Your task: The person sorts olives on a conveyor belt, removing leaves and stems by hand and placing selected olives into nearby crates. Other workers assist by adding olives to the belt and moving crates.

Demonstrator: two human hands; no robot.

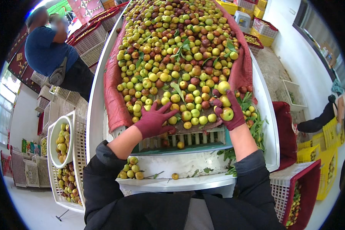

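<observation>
A large heap of fresh green and reddish-brown jujubes [172, 66] slopes down towards me on a white metal sorting table [96, 95]. My left hand [155, 120], in a maroon glove, rests palm down with fingers spread on the heap's front edge. My right hand [233, 115], gloved alike, curls around a few jujubes [226, 114]; its palm is partly hidden by them. Below the hands is a slatted grate [201, 139] with a green frame, where a single jujube [180, 145] sits. Red padded cloth [115, 100] lines both sides of the heap.
Leafy sprigs [254, 129] lie along the table's right side. A small jujube pile [132, 168] sits at the front left. On my left, a white basin [53, 141] rests on a crate [82, 161]. A lined crate [279, 184] stands right. One person [49, 49] stands left; another [342, 109], right.
</observation>
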